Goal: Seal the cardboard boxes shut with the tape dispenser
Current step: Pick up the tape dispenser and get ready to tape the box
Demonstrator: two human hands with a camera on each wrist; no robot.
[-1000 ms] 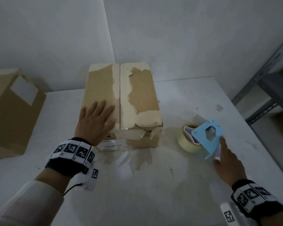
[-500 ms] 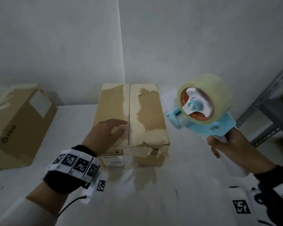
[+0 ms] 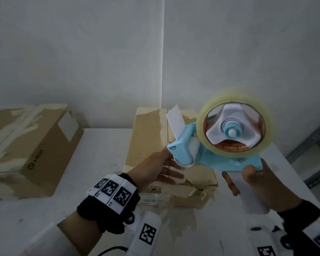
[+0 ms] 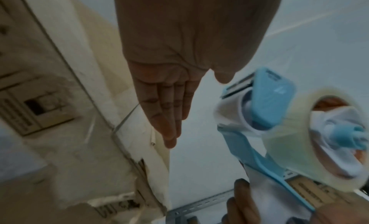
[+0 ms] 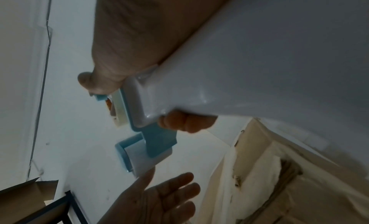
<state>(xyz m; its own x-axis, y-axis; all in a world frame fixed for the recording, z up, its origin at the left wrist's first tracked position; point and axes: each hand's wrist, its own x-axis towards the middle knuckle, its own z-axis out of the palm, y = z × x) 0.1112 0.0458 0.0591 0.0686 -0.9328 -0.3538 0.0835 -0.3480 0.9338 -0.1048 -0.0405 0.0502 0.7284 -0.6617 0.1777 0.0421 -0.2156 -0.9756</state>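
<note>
A blue tape dispenser [image 3: 216, 154] with a clear tape roll [image 3: 235, 122] is held up in the air above the table, my right hand [image 3: 255, 183] gripping its white handle [image 5: 259, 69]. My left hand [image 3: 161, 167] is raised, fingers straight, its thumb tip by the dispenser's front end [image 4: 267, 99]. Behind and below stands a closed cardboard box [image 3: 151, 137] with torn, peeled top flaps meeting at a centre seam. A second cardboard box [image 3: 35, 145] lies at the far left of the table.
The white table [image 3: 100, 145] runs into a corner of white walls. A grey metal shelf frame [image 3: 314, 145] stands at the right. A white label [image 3: 151, 196] is on the centre box's near side.
My right hand picked the dispenser up off the table and raised it high. My left hand left the box top and rose to the dispenser's front end. The head tilted upward.
</note>
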